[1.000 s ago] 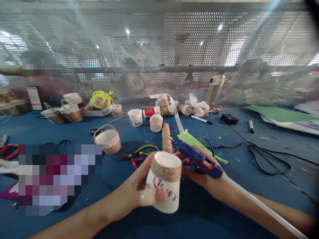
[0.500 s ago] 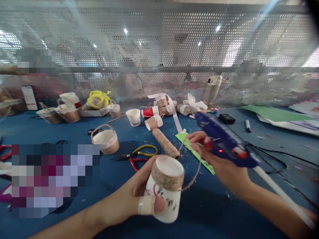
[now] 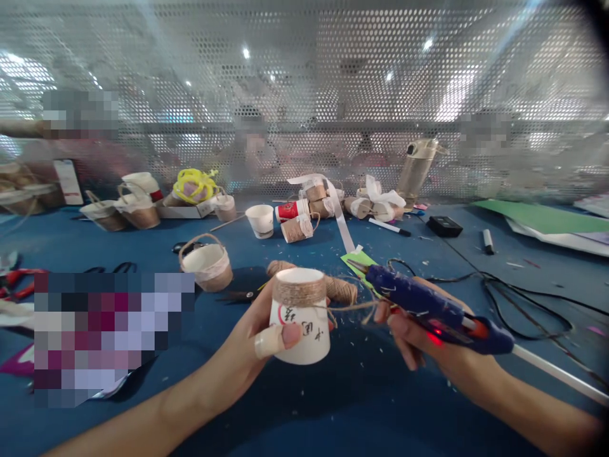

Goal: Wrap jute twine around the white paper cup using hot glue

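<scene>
Blue table [image 3: 361,412], twine-banded cup [image 3: 307,348], held inside left grip [image 3: 254,330]

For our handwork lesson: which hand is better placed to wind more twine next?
Probably the right hand: it holds the twine and glue gun, while the left hand grips the cup.

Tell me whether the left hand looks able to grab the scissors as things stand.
Probably not: the left hand is near the scissors, but its grip is taken up by the paper cup, and hand and cup hide the handles. It would likely have to release the cup first.
</scene>
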{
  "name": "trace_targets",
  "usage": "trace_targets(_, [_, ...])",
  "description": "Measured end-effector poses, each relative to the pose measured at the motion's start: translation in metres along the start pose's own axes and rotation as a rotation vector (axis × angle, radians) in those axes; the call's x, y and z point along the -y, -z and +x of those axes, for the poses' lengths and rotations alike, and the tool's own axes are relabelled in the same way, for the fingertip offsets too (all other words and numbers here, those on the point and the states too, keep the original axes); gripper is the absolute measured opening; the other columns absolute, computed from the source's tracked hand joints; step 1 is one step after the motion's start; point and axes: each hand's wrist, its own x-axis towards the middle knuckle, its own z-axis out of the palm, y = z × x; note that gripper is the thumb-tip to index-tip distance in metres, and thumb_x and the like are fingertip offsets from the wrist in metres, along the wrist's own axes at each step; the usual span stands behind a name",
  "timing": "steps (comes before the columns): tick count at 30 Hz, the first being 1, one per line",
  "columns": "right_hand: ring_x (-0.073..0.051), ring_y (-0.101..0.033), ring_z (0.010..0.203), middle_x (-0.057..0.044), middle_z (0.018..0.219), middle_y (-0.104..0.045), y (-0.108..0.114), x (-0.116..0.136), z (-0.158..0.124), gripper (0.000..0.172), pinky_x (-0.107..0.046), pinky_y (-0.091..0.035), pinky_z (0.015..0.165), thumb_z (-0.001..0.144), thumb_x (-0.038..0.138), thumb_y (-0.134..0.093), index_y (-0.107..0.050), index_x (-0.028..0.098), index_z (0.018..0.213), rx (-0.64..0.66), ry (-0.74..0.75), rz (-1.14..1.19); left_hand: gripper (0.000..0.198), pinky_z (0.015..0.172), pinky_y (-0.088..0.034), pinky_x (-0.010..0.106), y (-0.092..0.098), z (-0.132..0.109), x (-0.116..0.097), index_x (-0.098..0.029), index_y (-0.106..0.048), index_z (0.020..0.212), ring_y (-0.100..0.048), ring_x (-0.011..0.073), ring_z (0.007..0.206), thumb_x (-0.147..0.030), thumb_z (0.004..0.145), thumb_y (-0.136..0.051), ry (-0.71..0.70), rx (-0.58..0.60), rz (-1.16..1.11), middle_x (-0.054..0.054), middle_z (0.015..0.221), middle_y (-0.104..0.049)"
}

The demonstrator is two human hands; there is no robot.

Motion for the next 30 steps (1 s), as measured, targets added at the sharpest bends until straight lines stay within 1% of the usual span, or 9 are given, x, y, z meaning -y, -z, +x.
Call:
trace_targets(2, [-0.009, -0.060, 0.047, 0.006, 0.064, -0.065, 0.004, -0.003, -0.001, 0.025, -0.019, -0.045, 0.044, 0.094, 0.045, -0.081, -0.069, 0.027, 0.108, 0.003, 0.052, -0.029, 0.045, 0.082, -0.062, 0.026, 0.000, 0.000, -0.001, -0.029, -0.075, 0.128, -0.078, 0.0226, 0.101, -0.038, 0.085, -0.088, -0.004, 0.010, 0.017, 0.005, 0.110, -0.085])
trace_targets(5, [-0.006, -0.054, 0.044, 0.004, 0.080, -0.072, 0.010, -0.008, -0.001, 0.033, -0.018, -0.042, 0.041, 0.099, 0.043, -0.075, -0.060, 0.032, 0.126, 0.010, 0.152, -0.048, 0.046, 0.082, -0.062, 0.027, 0.000, -0.001, -0.002, -0.030, -0.074, 0.127, -0.079, 0.0224, 0.100, -0.039, 0.085, -0.088, 0.005, -0.012, 0.034, 0.006, 0.111, -0.085])
trace_targets(7, [-0.006, -0.052, 0.044, 0.004, 0.082, -0.070, 0.012, -0.008, -0.002, 0.022, -0.020, -0.041, 0.042, 0.100, 0.040, -0.072, -0.062, 0.031, 0.118, -0.010, 0.183, -0.069, 0.049, 0.081, -0.062, 0.028, -0.002, -0.003, -0.003, -0.029, -0.073, 0.127, -0.079, 0.0235, 0.099, -0.039, 0.082, -0.090, 0.023, -0.054, 0.039, 0.007, 0.109, -0.086])
trace_targets(9, [-0.007, -0.052, 0.047, 0.004, 0.078, -0.064, 0.011, -0.006, -0.003, 0.011, -0.021, -0.040, 0.044, 0.100, 0.035, -0.072, -0.063, 0.027, 0.097, -0.014, 0.226, -0.156, 0.052, 0.080, -0.062, 0.030, -0.005, -0.004, -0.005, -0.028, -0.074, 0.124, -0.079, 0.0248, 0.098, -0.041, 0.078, -0.093, 0.038, -0.105, 0.045, 0.008, 0.107, -0.086])
trace_targets(12, [-0.008, -0.051, 0.052, 0.005, 0.072, -0.058, 0.007, 0.000, -0.003, 0.021, -0.024, -0.039, 0.048, 0.097, 0.023, -0.068, -0.058, 0.025, 0.079, 0.045, 0.347, -0.349, 0.054, 0.080, -0.061, 0.029, -0.010, -0.006, -0.007, -0.027, -0.075, 0.121, -0.078, 0.0244, 0.096, -0.044, 0.074, -0.095, 0.043, -0.144, 0.050, 0.008, 0.104, -0.086])
trace_targets(15, [-0.011, -0.051, 0.058, 0.005, 0.070, -0.058, 0.004, 0.003, -0.003, 0.022, -0.027, -0.039, 0.055, 0.093, 0.017, -0.065, -0.054, 0.025, 0.076, 0.119, 0.410, -0.434, 0.053, 0.080, -0.060, 0.029, -0.012, -0.007, -0.007, -0.028, -0.075, 0.121, -0.078, 0.0230, 0.095, -0.043, 0.074, -0.095, 0.052, -0.158, 0.057, 0.006, 0.105, -0.086])
trace_targets(23, [-0.013, -0.043, 0.058, 0.005, 0.070, -0.051, 0.006, -0.004, -0.007, 0.027, -0.029, -0.034, 0.055, 0.088, 0.012, -0.064, -0.045, 0.024, 0.074, 0.132, 0.351, -0.473, 0.058, 0.085, -0.057, 0.032, -0.013, -0.008, -0.007, -0.031, -0.072, 0.121, -0.076, 0.0249, 0.100, -0.047, 0.071, -0.097, 0.071, -0.178, 0.104, 0.003, 0.109, -0.083])
trace_targets(27, [-0.014, -0.043, 0.061, 0.004, 0.072, -0.049, 0.007, -0.004, -0.011, 0.027, -0.030, -0.034, 0.057, 0.083, 0.009, -0.064, -0.043, 0.025, 0.077, 0.129, 0.390, -0.494, 0.059, 0.089, -0.055, 0.031, -0.014, -0.010, -0.004, -0.030, -0.068, 0.127, -0.075, 0.0266, 0.109, -0.045, 0.076, -0.094, 0.063, -0.198, 0.138, 0.004, 0.121, -0.081])
trace_targets(30, [-0.014, -0.041, 0.060, 0.004, 0.072, -0.046, 0.006, -0.004, -0.012, 0.031, -0.031, -0.033, 0.057, 0.080, 0.007, -0.065, -0.040, 0.026, 0.078, 0.115, 0.432, -0.535, 0.065, 0.091, -0.055, 0.030, -0.013, -0.011, 0.001, -0.031, -0.062, 0.133, -0.073, 0.0268, 0.115, -0.043, 0.077, -0.093, 0.071, -0.242, 0.153, 0.005, 0.133, -0.077])
